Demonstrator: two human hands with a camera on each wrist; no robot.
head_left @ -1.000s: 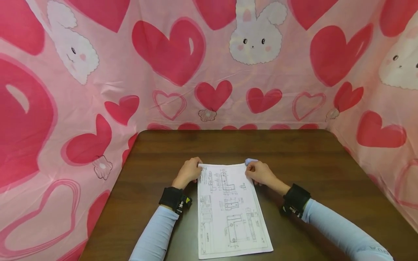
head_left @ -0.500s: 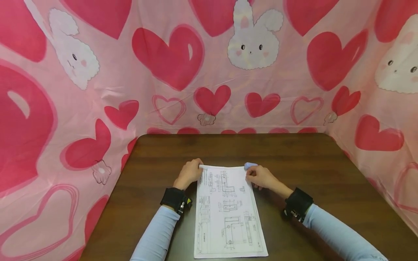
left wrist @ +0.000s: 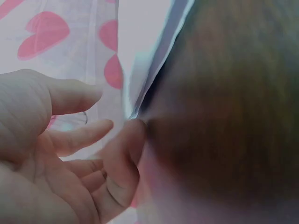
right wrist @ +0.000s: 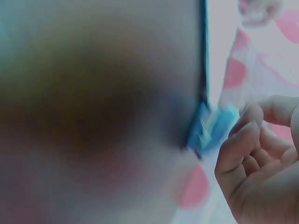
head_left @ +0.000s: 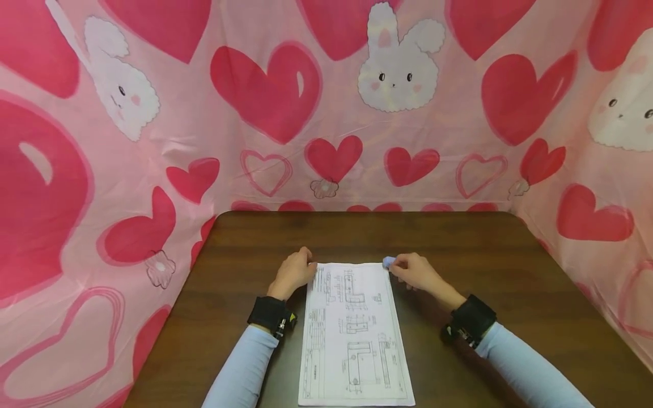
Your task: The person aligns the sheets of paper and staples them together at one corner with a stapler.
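Note:
A stack of white paper sheets [head_left: 357, 340] printed with technical drawings lies lengthwise on the table. My left hand [head_left: 293, 275] is at its far left corner. In the left wrist view, the left hand [left wrist: 70, 149] has its thumb apart from its loosely bent fingers, and one fingertip touches the paper edge [left wrist: 145, 51]. A small light-blue object [head_left: 388, 262] sits at the far right corner; its kind is unclear. My right hand [head_left: 418, 273] pinches its near end with thumb and forefinger. The right wrist view shows this blue object [right wrist: 212, 128], blurred, against the paper's corner, beside the right hand [right wrist: 261, 163].
The dark brown wooden table [head_left: 245, 238] extends around the papers. A pink cloth [head_left: 285, 175] with hearts and rabbits hangs behind the table and along both sides. Black straps [head_left: 471, 320] with small cameras circle both wrists.
My right hand has shifted from the paper's right edge onto the blue object, now partly covered by the fingers. The stack's near end has swung slightly left. My left hand stays at its corner.

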